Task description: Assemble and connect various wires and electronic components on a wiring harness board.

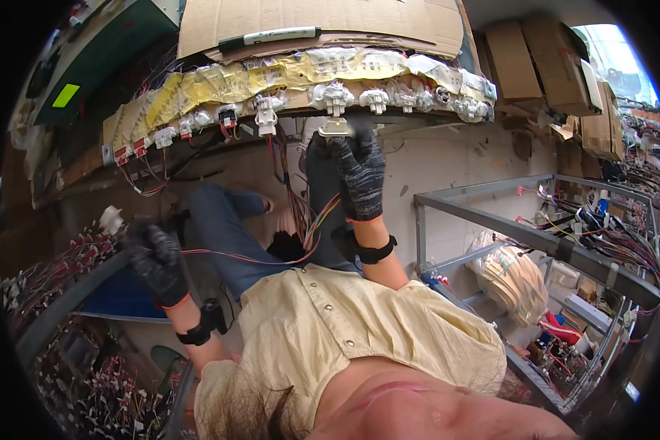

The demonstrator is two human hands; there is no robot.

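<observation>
My right hand (363, 172), in a dark knit glove with an orange cuff, is closed on a cream plug connector (335, 127) just below the board's front edge. Directly above that plug, a white connector holder (333, 97) is fixed to the board. Coloured wires (321, 220) hang below the right hand and curve toward the left. At the left, my gloved left hand (154, 260) has its fingers curled, with a white connector (111, 220) at the fingertips. Thin red and purple wires stretch from this hand to the hanging bundle. The glove partly hides its grip.
Several connector holders line the taped board (279, 73); a marker (270, 38) lies on cardboard above. Metal frame racks (491, 183) stand right, with wires and a wrapped bundle (517, 282). Wire harnesses (59, 271) hang over a left rail. Cardboard boxes (557, 66) are stacked far right.
</observation>
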